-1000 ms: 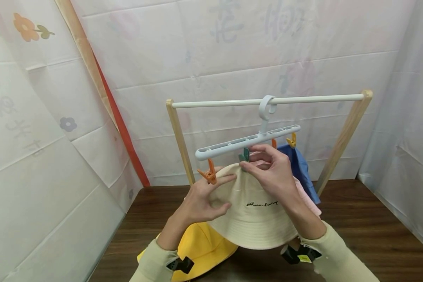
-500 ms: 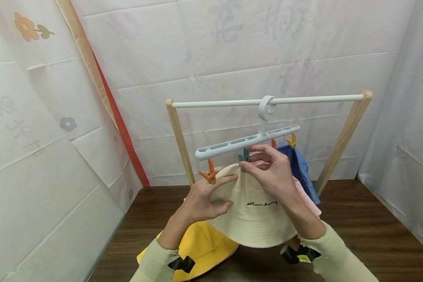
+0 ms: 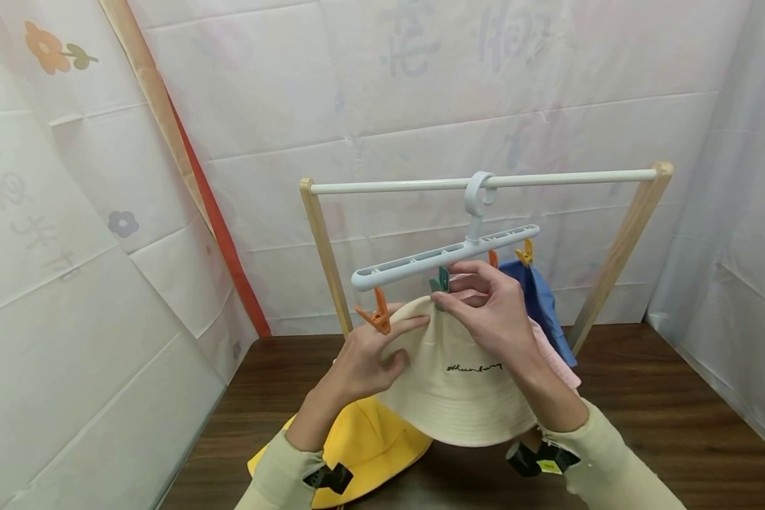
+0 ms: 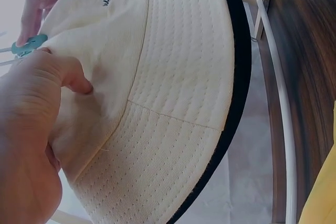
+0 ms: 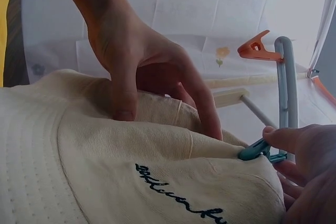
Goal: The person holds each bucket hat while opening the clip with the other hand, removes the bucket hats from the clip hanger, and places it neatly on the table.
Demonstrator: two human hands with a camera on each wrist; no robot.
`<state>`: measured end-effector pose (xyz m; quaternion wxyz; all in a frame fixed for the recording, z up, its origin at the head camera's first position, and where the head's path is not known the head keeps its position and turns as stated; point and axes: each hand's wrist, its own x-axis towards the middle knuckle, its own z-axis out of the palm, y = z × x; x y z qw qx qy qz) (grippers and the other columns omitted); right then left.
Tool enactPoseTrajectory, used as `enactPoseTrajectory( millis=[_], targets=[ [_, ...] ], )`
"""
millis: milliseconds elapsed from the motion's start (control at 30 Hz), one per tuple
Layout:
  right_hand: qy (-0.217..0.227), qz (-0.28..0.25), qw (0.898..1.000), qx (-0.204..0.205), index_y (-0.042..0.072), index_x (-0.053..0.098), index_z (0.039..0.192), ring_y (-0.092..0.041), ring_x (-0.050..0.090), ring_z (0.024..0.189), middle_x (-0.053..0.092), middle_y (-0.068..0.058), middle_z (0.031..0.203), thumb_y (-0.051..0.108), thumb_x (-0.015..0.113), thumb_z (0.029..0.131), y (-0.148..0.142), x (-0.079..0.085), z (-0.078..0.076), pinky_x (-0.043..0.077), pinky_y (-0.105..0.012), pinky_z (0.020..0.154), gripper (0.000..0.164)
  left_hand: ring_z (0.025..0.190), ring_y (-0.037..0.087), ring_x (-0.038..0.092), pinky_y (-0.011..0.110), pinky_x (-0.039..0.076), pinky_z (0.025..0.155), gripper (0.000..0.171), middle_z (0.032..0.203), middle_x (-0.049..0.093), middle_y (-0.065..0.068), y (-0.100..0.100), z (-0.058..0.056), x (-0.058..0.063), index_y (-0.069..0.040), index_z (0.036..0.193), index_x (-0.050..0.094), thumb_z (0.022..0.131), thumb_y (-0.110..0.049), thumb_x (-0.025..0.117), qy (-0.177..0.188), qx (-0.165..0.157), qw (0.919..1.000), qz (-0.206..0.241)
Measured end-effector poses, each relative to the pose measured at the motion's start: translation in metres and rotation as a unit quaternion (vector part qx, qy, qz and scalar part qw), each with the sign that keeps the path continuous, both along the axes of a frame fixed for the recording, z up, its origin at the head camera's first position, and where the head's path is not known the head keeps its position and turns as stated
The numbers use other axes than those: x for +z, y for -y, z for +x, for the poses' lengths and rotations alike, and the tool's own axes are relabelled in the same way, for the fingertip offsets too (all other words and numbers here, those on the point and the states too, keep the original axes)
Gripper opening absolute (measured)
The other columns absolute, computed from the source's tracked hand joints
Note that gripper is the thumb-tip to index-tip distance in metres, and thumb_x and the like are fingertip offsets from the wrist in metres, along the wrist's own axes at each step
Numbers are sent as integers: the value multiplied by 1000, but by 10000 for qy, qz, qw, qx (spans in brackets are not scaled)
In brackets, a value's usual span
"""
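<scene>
A cream bucket hat [image 3: 465, 404] with black lettering hangs below a pale blue hanger [image 3: 414, 265]. A teal clothespin [image 5: 253, 150] on the hanger sits at the top of its crown. My right hand [image 3: 494, 308] pinches that clothespin between thumb and fingers. On the hat's left side my left hand [image 3: 366, 365] grips the fabric, its thumb bent against the front; some of its fingers are hidden behind the crown. An orange clothespin [image 3: 377, 315] hangs from the hanger's left end, just above the left hand.
The hanger hooks over the white rod [image 3: 395, 187] of a wooden-ended rack. A blue hat [image 3: 542, 304] hangs by a yellow clothespin [image 3: 525, 253] at the right, with a pink hat [image 3: 554, 358] partly hidden beside it. On the dark table [image 3: 663, 418] lies a yellow hat [image 3: 370, 453].
My left thumb has bent and drawn back to the left across the cream hat. The hanger has shifted very slightly left. My right hand stays at the teal clothespin.
</scene>
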<state>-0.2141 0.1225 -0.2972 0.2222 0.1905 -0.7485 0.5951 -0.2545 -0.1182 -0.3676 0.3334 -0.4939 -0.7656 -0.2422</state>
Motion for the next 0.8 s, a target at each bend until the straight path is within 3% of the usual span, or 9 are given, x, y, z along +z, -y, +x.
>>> enactPoseTrajectory(
  millis=[67,133,267,333,467,533,667,767,800],
  targets=[
    [-7,3,10000,-10,-1,73,132,1,80,83,83,-29,112,1,87,96,0,0,1,64,-19,78,39,102,24,71,20,43,68,72,149,71,23,0,1,0,-13,150,68,82,11,75,-15,-1,10000,-13],
    [-10,4,10000,-17,-1,74,132,2,80,83,83,-29,112,2,88,96,0,1,1,64,-20,78,39,85,16,64,18,39,66,73,149,71,24,0,1,0,-13,150,68,81,12,75,-37,-6,10000,-24],
    [-46,43,10000,-54,0,74,132,2,80,84,83,-28,113,2,89,95,-2,0,2,65,-20,79,40,63,5,38,15,34,62,76,148,71,26,0,1,0,-13,151,66,80,14,76,-163,-11,9999,-22],
    [-79,56,9999,-84,0,74,133,2,80,85,84,-27,113,3,90,94,-2,0,3,65,-20,80,42,64,6,39,16,35,62,78,147,71,26,0,1,-1,-13,151,66,79,15,76,-231,10,9997,-5],
    [-164,91,9997,-175,2,75,133,1,82,89,84,-25,115,4,91,93,-4,0,4,66,-20,82,44,73,13,54,18,39,65,80,144,73,23,0,0,-3,-14,150,66,77,17,76,-321,88,9994,35],
    [-238,105,9994,-227,2,76,133,-2,82,92,84,-25,115,5,92,92,-4,0,4,66,-20,83,44,73,15,55,19,39,65,80,143,73,24,0,0,-4,-14,150,66,78,17,76,-318,108,9994,36],
    [-372,94,9988,-303,2,77,132,-11,85,94,83,-24,114,4,93,90,-3,2,5,66,-19,84,45,94,24,72,20,41,67,78,146,73,23,0,1,-2,-14,150,66,79,15,77,-247,112,9996,24],
    [-447,106,9984,-332,2,78,131,-15,86,93,84,-24,112,4,94,89,-2,3,5,66,-19,84,45,119,31,74,22,45,70,76,147,74,21,0,2,-2,-13,150,67,80,15,78,-157,90,9998,19],
    [-453,113,9983,-341,2,78,131,-15,86,92,84,-24,111,3,95,88,-2,3,5,66,-19,83,45,118,30,74,22,45,71,76,146,74,21,0,3,-2,-13,151,67,81,15,78,-123,83,9999,13]
  ],
)
